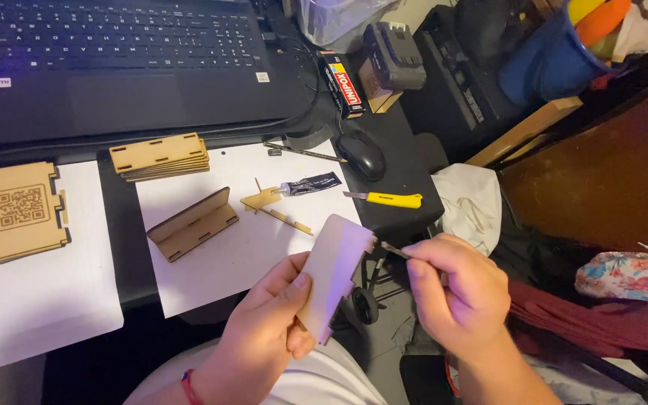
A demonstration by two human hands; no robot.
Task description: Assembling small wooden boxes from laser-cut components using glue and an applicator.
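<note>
The left hand (264, 330) is curling closed around a pale, flat cut wooden panel with a rounded top corner (333, 270), the thumb pressing on its near face and the fingers wrapping behind it, so the panel is standing tilted in the air below the desk edge, over the person's lap. The right hand (459, 289) is pinching shut on a thin, dark, blade-like metal tool (393, 249), with thumb and forefinger squeezing it near its back end; the tool's tip is pointing left and sitting at, or just beside, the panel's upper right edge, though actual contact is too fine to tell. Up on the desk, a white paper sheet (279, 262) is carrying a half-assembled light wooden bracket with slotted walls (193, 223), and just right of it small loose wooden pieces (271, 206) are lying beside a squeezed dark glue tube (310, 183). A stack of flat notched wooden panels (160, 156) is resting near the black laptop (114, 67). Further right, a yellow-handled utility knife (384, 199) is lying close to a black computer mouse (361, 154). At far left, a wooden box with an engraved square pattern (16, 211) is sitting on another white sheet.
</note>
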